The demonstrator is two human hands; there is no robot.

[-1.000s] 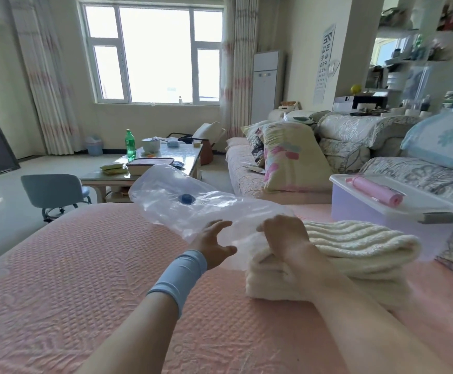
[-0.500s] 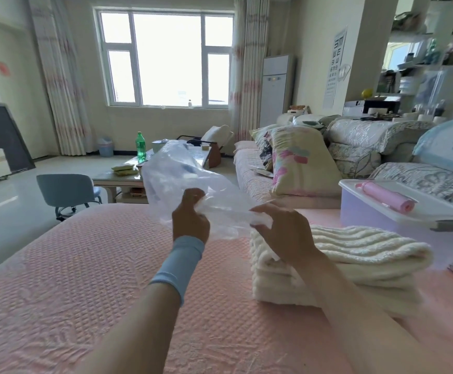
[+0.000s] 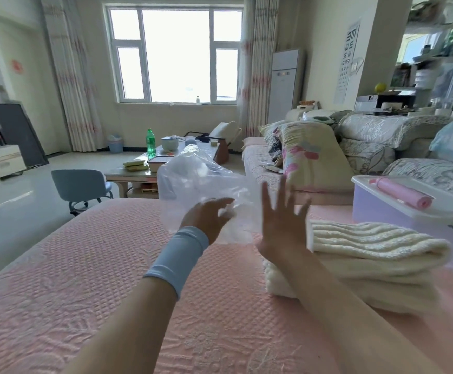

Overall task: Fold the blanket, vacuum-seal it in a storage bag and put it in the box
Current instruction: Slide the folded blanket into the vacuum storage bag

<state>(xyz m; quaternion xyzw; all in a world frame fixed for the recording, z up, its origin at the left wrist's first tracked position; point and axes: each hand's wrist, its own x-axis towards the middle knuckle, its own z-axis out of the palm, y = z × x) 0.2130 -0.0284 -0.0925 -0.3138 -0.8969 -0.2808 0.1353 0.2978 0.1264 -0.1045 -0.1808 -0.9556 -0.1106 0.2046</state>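
Observation:
A clear plastic storage bag (image 3: 193, 184) is lifted above the pink bed, crumpled and sticking up away from me. My left hand (image 3: 209, 217), with a light blue wrist sleeve, pinches the bag's near edge. Beside it my right hand (image 3: 282, 225) is raised with fingers spread straight, at the bag's right edge, gripping nothing. The folded cream blanket (image 3: 363, 255) lies on the bed just right of my right hand. Behind it stands a translucent lilac box (image 3: 376, 209) with a white lid, and a pink roll (image 3: 403, 193) lies on that lid.
The pink quilted bed (image 3: 85, 279) fills the foreground. A sofa with patterned pillows (image 3: 311, 155) runs along the right. A coffee table (image 3: 139, 171) with a green bottle and a grey chair (image 3: 79, 184) stand on the floor beyond the bed.
The bag went from lying on the bed to being held up in the air. My right hand let go of the bag's edge and opened with fingers spread; my left keeps hold.

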